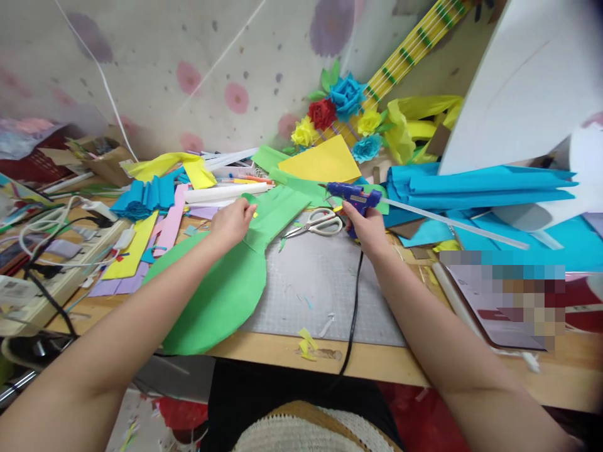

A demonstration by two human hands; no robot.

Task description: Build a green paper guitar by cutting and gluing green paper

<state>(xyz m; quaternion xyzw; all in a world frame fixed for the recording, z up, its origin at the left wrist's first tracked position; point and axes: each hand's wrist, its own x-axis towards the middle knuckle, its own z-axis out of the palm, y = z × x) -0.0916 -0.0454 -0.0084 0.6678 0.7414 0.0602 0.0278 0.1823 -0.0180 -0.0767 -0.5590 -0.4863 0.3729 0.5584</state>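
A blue glue gun [354, 196] in the right hand [365, 225], beside a green cut-out [221, 298].
The right hand wraps the gun's grip above the far part of the grey mat [306, 276], a long glue stick [456, 221] jutting from its back; the left hand [235, 221] is curled closed over the cut-out's narrow part, perhaps pinching a yellow scrap, too small to tell. The cut-out's round end overlaps the mat's left side, and scissors [325, 225] lie between the hands.

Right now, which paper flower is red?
The red flower between the upper blue flower and the left yellow flower; the other four are blue or yellow.
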